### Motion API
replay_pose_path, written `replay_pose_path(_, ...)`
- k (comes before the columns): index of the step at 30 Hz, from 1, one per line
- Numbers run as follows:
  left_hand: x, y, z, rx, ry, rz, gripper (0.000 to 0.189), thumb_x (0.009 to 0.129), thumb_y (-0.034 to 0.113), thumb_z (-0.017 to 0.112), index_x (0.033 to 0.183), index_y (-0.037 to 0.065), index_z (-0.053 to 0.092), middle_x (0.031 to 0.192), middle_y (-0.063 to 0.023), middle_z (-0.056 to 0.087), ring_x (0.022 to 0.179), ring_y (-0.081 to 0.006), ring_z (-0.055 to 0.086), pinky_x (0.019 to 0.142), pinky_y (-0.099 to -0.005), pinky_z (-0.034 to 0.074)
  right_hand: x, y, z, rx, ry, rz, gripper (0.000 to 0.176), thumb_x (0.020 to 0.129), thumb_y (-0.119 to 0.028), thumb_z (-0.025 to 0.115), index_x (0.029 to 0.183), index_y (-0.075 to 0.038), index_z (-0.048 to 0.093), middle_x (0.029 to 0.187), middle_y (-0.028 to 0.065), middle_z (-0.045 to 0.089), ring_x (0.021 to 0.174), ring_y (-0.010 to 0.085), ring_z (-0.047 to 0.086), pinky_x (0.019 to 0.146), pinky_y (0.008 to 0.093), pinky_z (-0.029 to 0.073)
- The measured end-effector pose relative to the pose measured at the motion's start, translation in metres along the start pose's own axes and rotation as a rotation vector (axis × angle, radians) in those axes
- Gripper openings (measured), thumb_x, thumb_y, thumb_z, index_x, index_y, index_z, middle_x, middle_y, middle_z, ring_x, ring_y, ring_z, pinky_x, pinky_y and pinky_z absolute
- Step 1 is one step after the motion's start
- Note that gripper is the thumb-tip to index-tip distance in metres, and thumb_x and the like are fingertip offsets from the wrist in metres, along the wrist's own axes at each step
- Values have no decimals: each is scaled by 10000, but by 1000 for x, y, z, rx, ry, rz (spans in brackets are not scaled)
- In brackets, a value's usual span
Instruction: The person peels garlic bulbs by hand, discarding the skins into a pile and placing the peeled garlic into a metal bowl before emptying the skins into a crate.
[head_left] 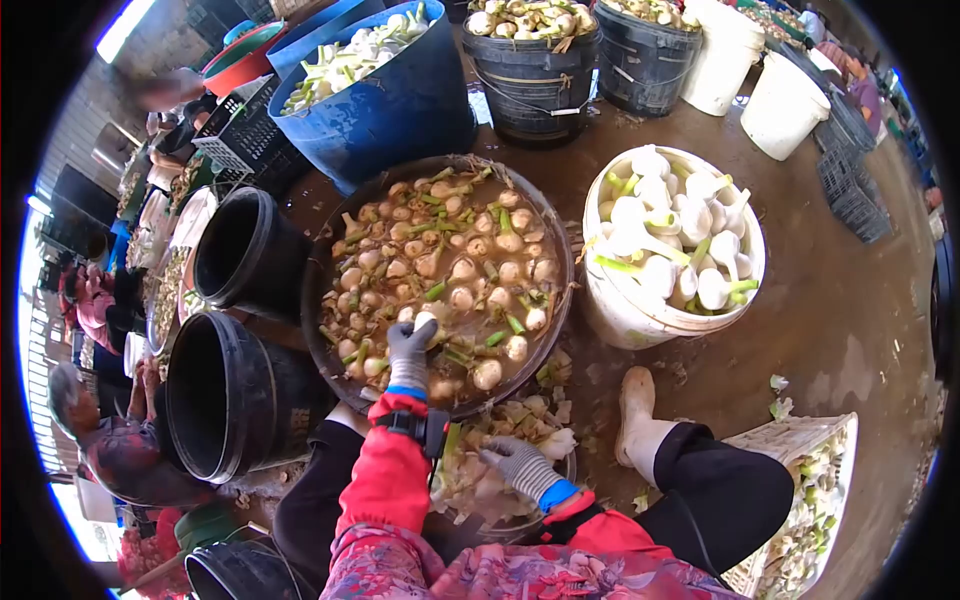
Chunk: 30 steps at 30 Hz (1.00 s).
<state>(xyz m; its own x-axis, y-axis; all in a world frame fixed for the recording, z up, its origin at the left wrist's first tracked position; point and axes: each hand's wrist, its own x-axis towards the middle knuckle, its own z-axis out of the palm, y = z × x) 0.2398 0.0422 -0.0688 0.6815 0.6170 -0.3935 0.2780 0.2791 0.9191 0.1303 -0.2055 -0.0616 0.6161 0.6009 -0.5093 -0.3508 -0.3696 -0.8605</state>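
Note:
My left hand (408,358), in a grey glove, is closed on a pale bulb (425,321) above the near side of a wide dark tub (562,290). Bulbs and green stem pieces float in the tub's brownish water. Lower down, my right hand (520,465), also gloved, hovers over a basin of peeled skins (485,480); its fingers point left, and whether they hold anything is unclear. To the right stands a white bucket (630,325) heaped with clean white bulbs (660,215).
Two black buckets (240,245) stand at the left. A blue tub (400,120) and filled dark buckets (530,90) line the back. A white crate (835,500) of trimmings sits at lower right. A person (110,440) sits at far left.

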Motion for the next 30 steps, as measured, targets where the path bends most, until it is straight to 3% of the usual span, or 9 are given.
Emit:
replay_pose_path(1, -38, 17, -1, -355, -11, -69, 444, 725, 247, 731, 1064, 95, 487, 948, -89, 552, 789, -260, 572, 674, -431, 527, 2, -3, 4, 10, -7, -6, 392, 865, -305, 599, 1120, -9, 587, 1035, 147, 649, 968, 267, 613, 841, 337, 462)
replay_pose_path(5, -120, -24, -32, -694, -106, -280, 536, 779, 305, 663, 1257, 217, 436, 1115, -62, 496, 972, -299, 514, 745, -532, 497, 6, -4, 25, 187, 308, -253, 387, 859, -284, 616, 1125, -6, 584, 1026, 141, 653, 955, 252, 615, 833, 325, 463)
replay_pose_path(9, -205, -40, -25, -625, -264, -172, 573, 806, 239, 667, 1297, 147, 386, 1154, -96, 449, 1006, -277, 515, 837, -443, 509, -10, -21, 16, 146, 365, -213, 301, 853, -199, 619, 1068, 9, 585, 955, 112, 657, 867, 192, 610, 767, 309, 462)
replay_pose_path(13, -237, -42, -30, 72, -160, 231, 708, 695, 50, 767, 1243, 16, 320, 1121, -116, 464, 1012, -225, 520, 865, -327, 490, -23, -41, 16, 424, 376, -249, 253, 851, -148, 591, 1042, 16, 575, 891, 138, 644, 808, 227, 605, 746, 330, 466)
replay_pose_path(18, -251, -33, -35, 731, -22, 773, 654, 610, 115, 839, 1123, 44, 439, 1025, -99, 510, 935, -194, 535, 828, -303, 467, -13, -19, 28, 114, 480, -204, 192, 831, -66, 504, 994, 20, 559, 873, 187, 615, 809, 293, 594, 751, 353, 464)
replay_pose_path(21, -253, -36, -39, 728, -62, 719, 677, 591, 198, 862, 1098, 22, 451, 1025, -111, 532, 879, -222, 562, 795, -299, 478, -21, -25, 22, 45, 481, -102, 231, 830, -55, 484, 1033, 23, 564, 916, 197, 617, 855, 312, 597, 787, 350, 468)
replay_pose_path(23, -250, -26, -42, 334, -151, 214, 649, 653, 309, 815, 1113, 24, 457, 1000, -103, 561, 840, -231, 591, 755, -322, 512, -28, -27, 18, 255, 374, -263, 297, 826, -32, 470, 1103, 17, 564, 974, 180, 627, 909, 285, 601, 826, 334, 470)
replay_pose_path(25, -244, -23, -53, -615, -477, -396, 623, 797, 521, 619, 1176, 49, 477, 988, -122, 608, 856, -272, 634, 688, -425, 570, -29, -34, 10, 142, 311, -389, 362, 811, 12, 457, 1158, 7, 558, 1014, 114, 635, 945, 200, 591, 842, 289, 464)
replay_pose_path(30, -246, -19, -56, -722, -391, -535, 650, 813, 578, 565, 1197, 59, 488, 979, -131, 618, 749, -265, 645, 655, -399, 571, -55, -61, 6, 521, 95, -291, 308, 861, -142, 592, 1130, 8, 583, 1006, 91, 642, 899, 153, 588, 797, 279, 468)
